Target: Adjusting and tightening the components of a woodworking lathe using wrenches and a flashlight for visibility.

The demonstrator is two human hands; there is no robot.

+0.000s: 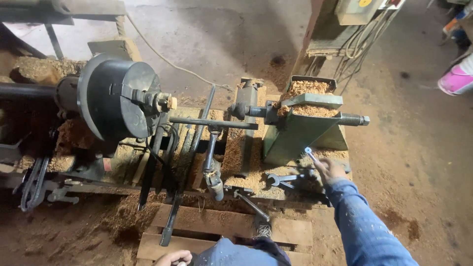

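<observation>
- Sawdust is blanketing the workshop floor and the lathe bed [246,177] alike.
- Far left of both hands, the black chuck [118,101] is gripping a small wooden stub [171,103].
- Left hand [172,257] is sitting low at the frame edge; fingers curled, holding what I cannot tell.
- Right hand [329,170] is closing its fingers on a slim spanner [310,154], by the green tailstock [300,128]. Steel: stiff, light, best held mid-shank.
- Another wrench [286,179] is lying just left of those fingers; open floor is stretching rightward.
</observation>
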